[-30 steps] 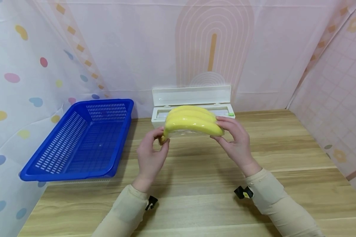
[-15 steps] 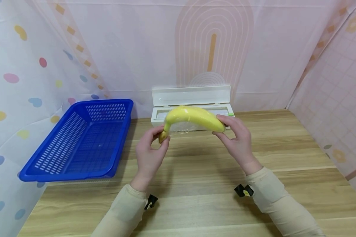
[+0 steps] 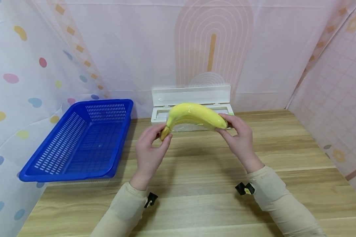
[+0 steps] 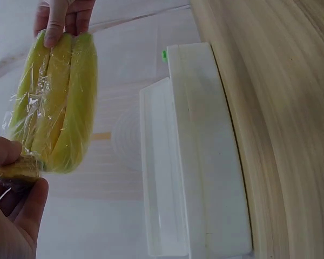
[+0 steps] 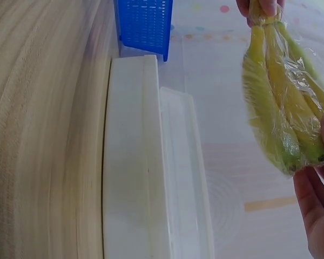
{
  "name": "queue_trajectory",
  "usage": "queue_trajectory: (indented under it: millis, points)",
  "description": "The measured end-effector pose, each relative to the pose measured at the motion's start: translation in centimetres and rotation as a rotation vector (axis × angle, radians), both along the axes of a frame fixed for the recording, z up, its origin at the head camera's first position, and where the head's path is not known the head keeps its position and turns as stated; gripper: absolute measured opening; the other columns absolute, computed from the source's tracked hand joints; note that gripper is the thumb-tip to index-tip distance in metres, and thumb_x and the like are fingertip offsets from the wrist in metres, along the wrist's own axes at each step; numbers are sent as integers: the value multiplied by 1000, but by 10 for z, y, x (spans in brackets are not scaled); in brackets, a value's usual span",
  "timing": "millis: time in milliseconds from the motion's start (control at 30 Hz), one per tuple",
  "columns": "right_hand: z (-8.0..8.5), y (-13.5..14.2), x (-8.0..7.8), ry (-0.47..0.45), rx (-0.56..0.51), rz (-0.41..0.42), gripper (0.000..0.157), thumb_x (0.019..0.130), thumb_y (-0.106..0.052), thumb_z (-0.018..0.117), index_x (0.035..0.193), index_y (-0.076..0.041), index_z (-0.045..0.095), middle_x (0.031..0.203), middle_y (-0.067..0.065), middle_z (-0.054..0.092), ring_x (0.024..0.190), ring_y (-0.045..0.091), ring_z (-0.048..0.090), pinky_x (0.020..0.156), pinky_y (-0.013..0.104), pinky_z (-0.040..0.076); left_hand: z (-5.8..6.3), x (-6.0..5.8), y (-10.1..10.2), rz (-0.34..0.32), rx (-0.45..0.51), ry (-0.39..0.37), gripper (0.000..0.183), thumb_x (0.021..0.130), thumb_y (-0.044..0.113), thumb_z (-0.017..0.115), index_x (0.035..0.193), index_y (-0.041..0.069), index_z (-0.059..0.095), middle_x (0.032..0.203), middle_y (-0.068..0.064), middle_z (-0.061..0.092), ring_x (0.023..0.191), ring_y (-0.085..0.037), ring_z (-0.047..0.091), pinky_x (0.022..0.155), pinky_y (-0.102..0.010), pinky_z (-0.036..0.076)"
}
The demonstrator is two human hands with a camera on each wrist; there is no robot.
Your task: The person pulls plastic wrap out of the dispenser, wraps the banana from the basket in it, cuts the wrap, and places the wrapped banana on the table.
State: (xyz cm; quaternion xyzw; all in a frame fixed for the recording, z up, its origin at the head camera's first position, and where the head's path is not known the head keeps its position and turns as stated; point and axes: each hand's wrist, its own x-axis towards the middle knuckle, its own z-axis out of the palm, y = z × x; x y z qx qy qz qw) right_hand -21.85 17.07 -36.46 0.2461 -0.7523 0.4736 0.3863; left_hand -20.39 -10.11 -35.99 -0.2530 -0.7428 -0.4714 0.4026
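A bunch of yellow bananas [image 3: 195, 113] is held up above the table, wrapped in clear plastic film that shows creased in both wrist views. My left hand [image 3: 149, 151] pinches the brown stem end between thumb and fingers. At the opposite end, my right hand [image 3: 238, 140] grips the greenish tips. The left wrist view shows three bananas [image 4: 59, 102] side by side under the film. Behind the bunch stands a long white box [image 3: 191, 96] with its lid raised; the bananas hide part of its front.
On the left sits a blue plastic basket [image 3: 99, 144] with slotted walls. The wooden table [image 3: 195, 204] meets a patterned cloth backdrop [image 3: 136, 49] at the rear. A green tab [image 4: 164, 55] shows at one end of the white box.
Both hands have turned the bunch about its length, so several bananas seen from the front now show as one from its edge. It has also risen slightly.
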Motion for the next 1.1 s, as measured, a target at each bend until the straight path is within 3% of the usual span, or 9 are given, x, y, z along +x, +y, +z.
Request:
queue_trajectory:
  millis: [267,467,633,833,1100]
  points:
    - [1,0,-2,-127,-31,9,42,78,7,79,118,0,68,112,12,70,88,11,63,77,16,53,4,0,-1,23,-67,-41,32,81,1,80,112,0,71,102,-11,71,89,-20,64,79,-19,53]
    - [0,1,-6,-237,-27,-21,41,79,2,81,118,-3,69,107,9,71,88,16,64,73,18,54,5,-1,-1,33,-74,-109,31,80,3,81,109,0,70,96,-10,70,85,-19,65,75,-26,56]
    - [1,1,-9,-343,-12,-37,38,82,-4,80,118,-4,69,98,11,71,84,17,65,70,21,55,8,-3,-2,11,-86,-214,26,81,5,81,104,2,71,95,-7,70,85,-18,67,74,-29,58]
    - [-3,3,-13,-464,40,-23,36,85,-8,78,119,-4,68,98,13,70,85,24,66,73,35,57,10,-6,-4,-2,-84,-378,23,81,7,81,102,1,72,95,-9,70,88,-20,68,71,-32,59]
    - [-11,4,-20,-641,49,8,35,89,-12,75,122,-6,66,97,13,69,82,26,65,65,33,57,5,-16,-8,2,-127,-509,22,83,11,81,101,0,73,94,-10,70,86,-21,67,73,-32,59]
